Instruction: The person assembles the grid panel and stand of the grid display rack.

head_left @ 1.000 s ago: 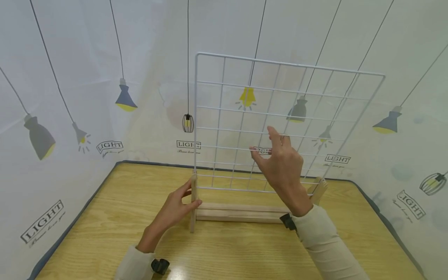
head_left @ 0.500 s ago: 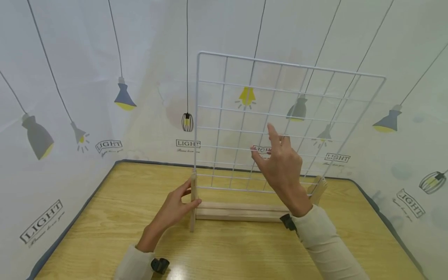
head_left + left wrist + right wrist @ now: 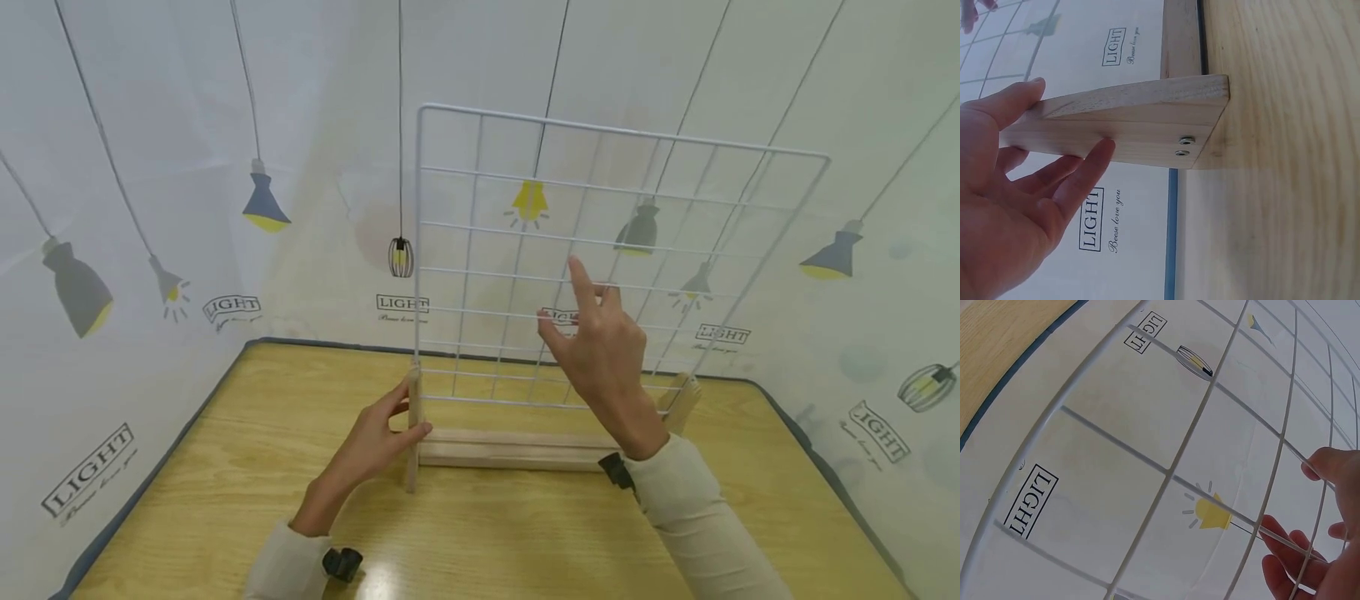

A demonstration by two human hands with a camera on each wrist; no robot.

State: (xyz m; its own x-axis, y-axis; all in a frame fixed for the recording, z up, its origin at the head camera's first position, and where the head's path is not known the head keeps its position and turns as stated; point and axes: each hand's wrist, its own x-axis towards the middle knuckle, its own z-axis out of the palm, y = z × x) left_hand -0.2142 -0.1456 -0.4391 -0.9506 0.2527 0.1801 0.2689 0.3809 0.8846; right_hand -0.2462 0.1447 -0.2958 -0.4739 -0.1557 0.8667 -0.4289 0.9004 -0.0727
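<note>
A white wire grid panel (image 3: 622, 131) stands upright, leaning slightly, in a wooden stand with a low crossbar (image 3: 510, 454). My left hand (image 3: 367, 446) holds the stand's left wooden side piece (image 3: 413, 433), thumb on its near edge and fingers against its outer face. Two metal screw heads (image 3: 1185, 140) show low on that side piece (image 3: 1135, 119) in the left wrist view. My right hand (image 3: 603, 354) grips the grid near its middle, thumb and fingers about the wires, index finger pointing up. In the right wrist view, wires cross the fingers (image 3: 1294, 550).
The stand rests on a wood-grain table (image 3: 480, 542). Its right side piece (image 3: 681, 404) is partly behind my right forearm. A pale wall sheet (image 3: 322, 275) printed with lamps and LIGHT labels surrounds the table behind and at both sides.
Over the last second, my right index finger straightens upward a little along the grid. The left hand and the stand keep their places; the view tilts slightly.
</note>
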